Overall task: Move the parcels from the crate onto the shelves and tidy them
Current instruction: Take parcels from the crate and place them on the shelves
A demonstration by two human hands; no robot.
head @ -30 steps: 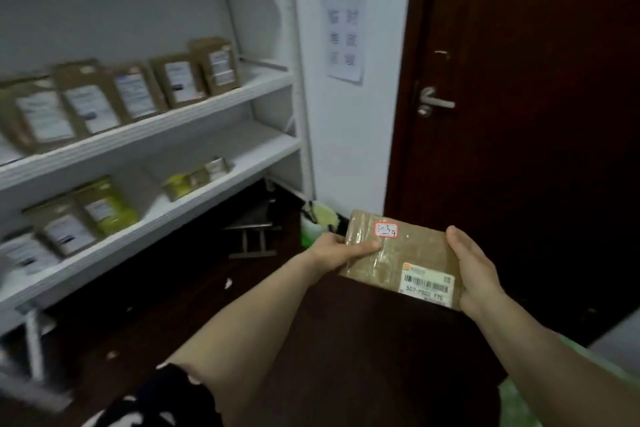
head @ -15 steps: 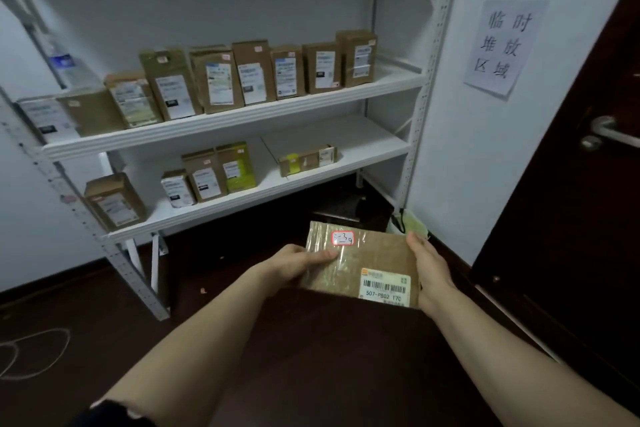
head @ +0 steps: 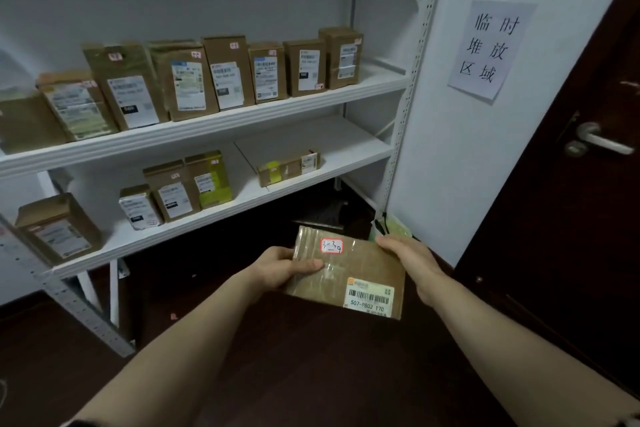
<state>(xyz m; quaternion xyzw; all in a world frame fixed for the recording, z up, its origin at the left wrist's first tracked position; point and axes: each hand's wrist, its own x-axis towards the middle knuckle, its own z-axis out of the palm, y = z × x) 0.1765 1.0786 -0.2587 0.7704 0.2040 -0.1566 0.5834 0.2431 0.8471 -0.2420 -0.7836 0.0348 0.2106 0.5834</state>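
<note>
Where the shelves (head: 214, 130) end, white wall (head: 433, 166) meets dark door (head: 554, 236).

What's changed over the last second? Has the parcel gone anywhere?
Only the view moved: the head turned left, from the door towards the shelves. Nothing was taken or let go. The left hand and right hand still grip the parcel by its sides, short of the shelves.

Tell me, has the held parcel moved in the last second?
Yes. The parcel has swung left, from in front of the door toward the shelves.
</note>
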